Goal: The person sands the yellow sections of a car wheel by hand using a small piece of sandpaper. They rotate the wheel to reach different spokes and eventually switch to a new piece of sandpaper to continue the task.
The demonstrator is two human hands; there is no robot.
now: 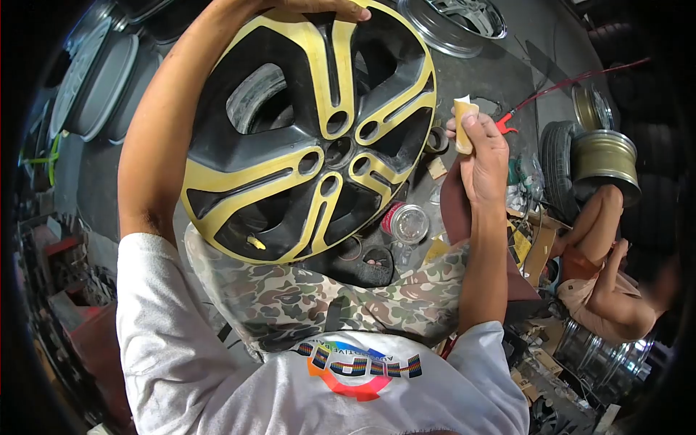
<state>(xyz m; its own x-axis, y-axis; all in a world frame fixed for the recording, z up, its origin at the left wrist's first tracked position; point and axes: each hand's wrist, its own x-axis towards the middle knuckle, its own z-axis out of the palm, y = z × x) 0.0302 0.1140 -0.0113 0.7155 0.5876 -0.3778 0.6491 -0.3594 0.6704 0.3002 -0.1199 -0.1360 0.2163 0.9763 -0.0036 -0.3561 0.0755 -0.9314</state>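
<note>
My left hand (pixel 319 9) grips the wheel (pixel 308 130) rim, fingers curled over; my right hand (pixel 484 156) pinches folded sandpaper (pixel 464 123) just beside it.

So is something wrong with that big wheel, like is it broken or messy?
The wheel looks patchy, not broken: its spokes are yellowish while the hollows are black. A small yellow scrap sits in one lower hollow. The left hand grips the rim; the right hand pinches folded sandpaper beside it.
</note>
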